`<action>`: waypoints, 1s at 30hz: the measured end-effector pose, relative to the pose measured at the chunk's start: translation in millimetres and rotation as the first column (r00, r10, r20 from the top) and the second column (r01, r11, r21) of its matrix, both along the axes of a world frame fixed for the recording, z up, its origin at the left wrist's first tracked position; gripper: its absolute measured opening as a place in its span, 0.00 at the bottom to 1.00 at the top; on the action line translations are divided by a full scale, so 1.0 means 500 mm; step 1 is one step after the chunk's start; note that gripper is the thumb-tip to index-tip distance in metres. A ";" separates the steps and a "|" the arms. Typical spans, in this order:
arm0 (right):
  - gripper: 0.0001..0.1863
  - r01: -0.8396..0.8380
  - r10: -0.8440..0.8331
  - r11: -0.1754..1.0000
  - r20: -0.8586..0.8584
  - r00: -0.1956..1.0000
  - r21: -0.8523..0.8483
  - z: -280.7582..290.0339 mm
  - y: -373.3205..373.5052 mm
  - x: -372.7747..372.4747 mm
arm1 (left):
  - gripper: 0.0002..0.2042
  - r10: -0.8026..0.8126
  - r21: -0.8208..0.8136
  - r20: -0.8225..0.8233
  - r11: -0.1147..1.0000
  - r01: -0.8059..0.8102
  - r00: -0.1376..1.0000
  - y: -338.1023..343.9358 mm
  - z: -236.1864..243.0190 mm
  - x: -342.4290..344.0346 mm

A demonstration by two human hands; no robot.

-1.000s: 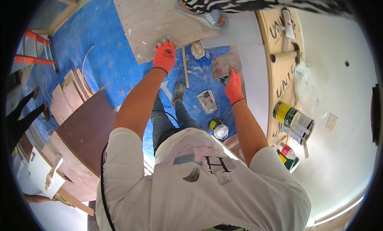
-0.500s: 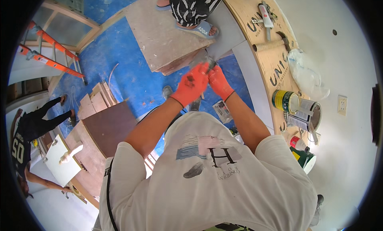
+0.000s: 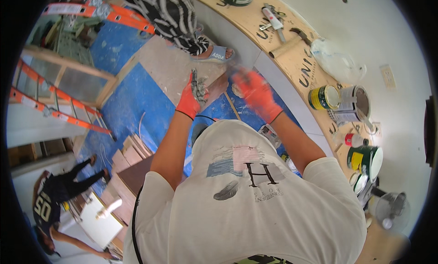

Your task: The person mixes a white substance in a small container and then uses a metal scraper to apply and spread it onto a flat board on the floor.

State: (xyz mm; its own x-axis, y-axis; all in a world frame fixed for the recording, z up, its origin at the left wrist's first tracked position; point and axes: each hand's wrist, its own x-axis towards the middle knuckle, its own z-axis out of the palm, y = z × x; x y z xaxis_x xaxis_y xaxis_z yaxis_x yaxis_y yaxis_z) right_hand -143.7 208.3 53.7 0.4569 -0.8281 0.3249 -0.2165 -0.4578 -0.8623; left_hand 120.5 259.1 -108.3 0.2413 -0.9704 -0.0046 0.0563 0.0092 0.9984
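Note:
My left hand [image 3: 190, 99], in an orange-red glove, is raised in front of me above the brown boards. Its fingers look curled, with grey smears over the palm side. A narrow grey upright shape [image 3: 195, 77] shows at them; whether it is a tool or a coated finger is unclear. To the right, my right hand [image 3: 258, 93] wears a matching glove with dark-stained fingers. Motion smears those fingers, so what they hold, if anything, cannot be seen. The hands are apart. Just beyond them, another person's sandalled foot [image 3: 214, 54] rests on the boards [image 3: 159, 65].
Along the right runs a wooden counter [image 3: 285, 59] with a hammer [image 3: 292, 43], a caulking tube [image 3: 272, 18], a plastic bag [image 3: 337, 61] and several cans [image 3: 325, 97]. Orange ladders [image 3: 54, 93] stand left. Blue sheeting [image 3: 137, 90] covers the floor. A co-worker [image 3: 50, 204] bends at lower left.
My hands have come apart: the left moved left and turned its grey-smeared side into view, the right moved right. The whole view has shifted, showing more of the ladders and the other person's patterned trousers.

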 end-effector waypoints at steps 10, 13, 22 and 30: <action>0.14 -0.085 -0.130 0.832 -0.341 0.931 -0.548 -0.094 0.022 0.209 | 0.21 -0.243 -0.025 -0.923 0.811 0.585 0.298 0.029 0.087 0.044; 0.15 0.069 -0.214 0.906 -0.312 0.926 -0.417 -0.078 0.040 0.208 | 0.18 -0.118 0.173 -0.732 0.920 0.351 0.671 0.062 0.147 0.068; 0.20 0.319 -0.327 0.945 -0.317 0.890 -0.077 -0.009 0.213 0.282 | 0.21 -0.281 -0.169 -0.512 0.959 0.225 0.812 0.134 0.201 0.143; 0.21 0.132 -0.128 0.991 -0.551 0.825 -0.033 0.118 0.301 0.368 | 0.47 -0.465 -0.565 -0.825 0.698 0.439 -0.322 0.130 0.081 0.172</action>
